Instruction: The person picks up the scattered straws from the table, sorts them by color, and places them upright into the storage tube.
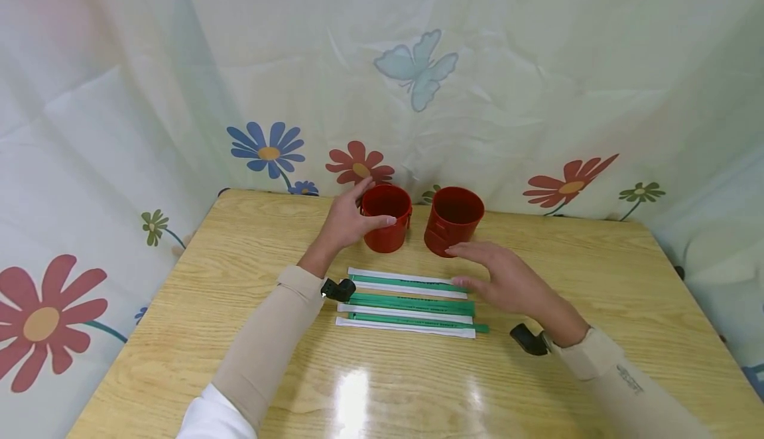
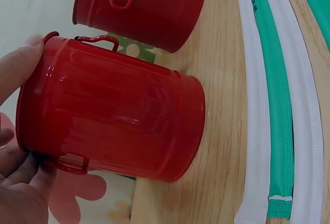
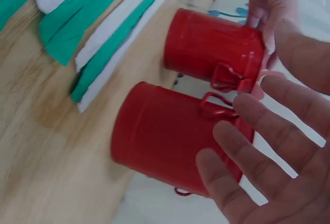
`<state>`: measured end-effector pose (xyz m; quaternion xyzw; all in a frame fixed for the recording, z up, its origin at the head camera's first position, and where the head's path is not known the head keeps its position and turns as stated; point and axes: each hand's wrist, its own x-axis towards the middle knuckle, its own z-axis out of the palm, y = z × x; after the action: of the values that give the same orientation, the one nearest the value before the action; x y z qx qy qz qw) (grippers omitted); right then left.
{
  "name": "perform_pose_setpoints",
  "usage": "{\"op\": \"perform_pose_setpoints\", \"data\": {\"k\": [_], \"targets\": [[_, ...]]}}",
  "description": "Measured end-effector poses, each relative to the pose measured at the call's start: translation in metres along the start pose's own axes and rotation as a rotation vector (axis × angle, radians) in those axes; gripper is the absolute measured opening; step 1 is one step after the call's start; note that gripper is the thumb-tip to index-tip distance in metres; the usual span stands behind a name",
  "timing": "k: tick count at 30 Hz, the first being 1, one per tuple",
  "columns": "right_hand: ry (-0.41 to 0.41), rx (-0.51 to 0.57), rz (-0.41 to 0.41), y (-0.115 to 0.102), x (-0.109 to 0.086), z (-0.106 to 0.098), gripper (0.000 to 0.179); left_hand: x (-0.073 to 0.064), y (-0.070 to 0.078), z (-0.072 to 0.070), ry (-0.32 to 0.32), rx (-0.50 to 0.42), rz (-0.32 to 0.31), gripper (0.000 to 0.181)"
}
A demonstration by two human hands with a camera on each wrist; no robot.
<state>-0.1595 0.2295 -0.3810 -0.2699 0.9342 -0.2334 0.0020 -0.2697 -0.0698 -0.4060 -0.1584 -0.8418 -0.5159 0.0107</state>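
Observation:
Two small red metal buckets with wire side handles stand near the back of the table. My left hand [image 1: 349, 217] grips the left bucket [image 2: 118, 110] by its rim; the thumb lies on the near side, and the other fingers are around the far side by a handle. My right hand [image 1: 501, 276] is held with its fingers extended and spread, holding nothing. Its fingertips hover close to the right bucket [image 3: 165, 136], overlapping its upper end in the right wrist view.
Several long, flat green and white strips [image 1: 412, 304] with dark print lie in a row on the wooden table [image 1: 418, 386], in front of the buckets. A pale flowered cloth [image 1: 507, 94] hangs right behind the table's back edge.

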Motion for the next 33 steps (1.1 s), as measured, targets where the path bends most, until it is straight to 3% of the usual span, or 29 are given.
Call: {"op": "perform_pose_setpoints", "data": {"k": [10, 17, 33], "targets": [[0.066, 0.069, 0.026, 0.021, 0.014, 0.019, 0.023, 0.000, -0.002, 0.000, -0.006, 0.017, -0.010, 0.094], [0.025, 0.061, 0.114, 0.032, 0.022, 0.031, 0.016, 0.001, -0.001, 0.000, -0.015, 0.027, 0.003, 0.095], [-0.081, 0.009, 0.121, 0.040, 0.031, 0.049, 0.010, 0.000, -0.001, 0.000, -0.014, 0.043, -0.003, 0.091]]}}
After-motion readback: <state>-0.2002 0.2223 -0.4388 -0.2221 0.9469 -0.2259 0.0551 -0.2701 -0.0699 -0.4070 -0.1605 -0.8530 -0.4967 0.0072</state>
